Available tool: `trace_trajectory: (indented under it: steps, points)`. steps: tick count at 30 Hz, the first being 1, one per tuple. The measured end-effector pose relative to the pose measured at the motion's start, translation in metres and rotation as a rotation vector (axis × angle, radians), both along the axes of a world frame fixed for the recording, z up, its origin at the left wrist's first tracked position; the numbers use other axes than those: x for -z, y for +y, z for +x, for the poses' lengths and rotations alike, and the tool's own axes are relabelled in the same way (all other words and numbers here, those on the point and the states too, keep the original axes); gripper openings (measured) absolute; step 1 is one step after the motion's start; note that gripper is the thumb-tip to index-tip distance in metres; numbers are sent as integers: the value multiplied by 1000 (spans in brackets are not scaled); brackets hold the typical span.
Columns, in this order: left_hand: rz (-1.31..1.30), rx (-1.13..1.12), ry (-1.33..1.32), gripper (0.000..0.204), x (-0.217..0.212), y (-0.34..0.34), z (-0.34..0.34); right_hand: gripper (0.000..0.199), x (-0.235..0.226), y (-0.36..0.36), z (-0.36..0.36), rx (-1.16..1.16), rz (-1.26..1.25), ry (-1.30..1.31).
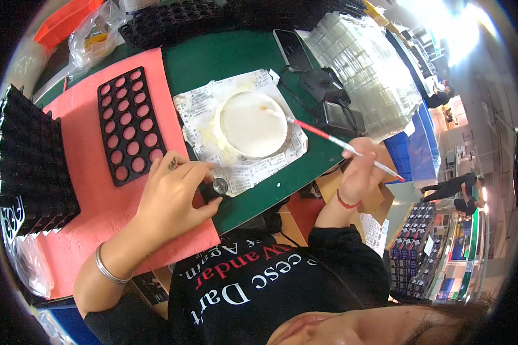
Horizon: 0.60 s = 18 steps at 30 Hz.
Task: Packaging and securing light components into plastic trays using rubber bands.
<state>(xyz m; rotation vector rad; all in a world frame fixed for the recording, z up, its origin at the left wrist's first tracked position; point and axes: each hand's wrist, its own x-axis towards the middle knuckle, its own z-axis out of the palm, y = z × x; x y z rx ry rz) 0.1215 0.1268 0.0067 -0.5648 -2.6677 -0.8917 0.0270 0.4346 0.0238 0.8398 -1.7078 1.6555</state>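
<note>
Green worktable [216, 54], bowed by the lens, stretches across a bright workroom. At the far left stands a stack of black trays [31, 158], beside a pink foam sheet [77, 123]. On the foam lies a black tray [133, 122] with three rows of round holes, pink showing through them. Just beside it, the left hand [175, 187] pinches a small round piece [220, 186], dark-sided with a shiny face, between thumb and fingers near the table's front edge. Next comes printed paper [195, 103] bearing a shallow white dish [252, 126]. The right hand [360, 167] grips a slim red-and-white brush [328, 137], its tip over the dish; whether it touches, I cannot tell. Beyond are a phone [292, 50], a stack of clear plastic trays [365, 69] and, farther right, stacked boxes [414, 253].
</note>
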Motion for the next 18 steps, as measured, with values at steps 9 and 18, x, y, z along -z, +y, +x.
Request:
trace_trajectory:
  steps: [9, 18]
  points:
    - [114, -53, -40, 37, -1, 3, -1, 30, 14, -7, 1, 290, -74, -138]
    - [624, -177, -304, 29, -8, 1, 4, 22, 23, -3, 12, -74, -377, -204]
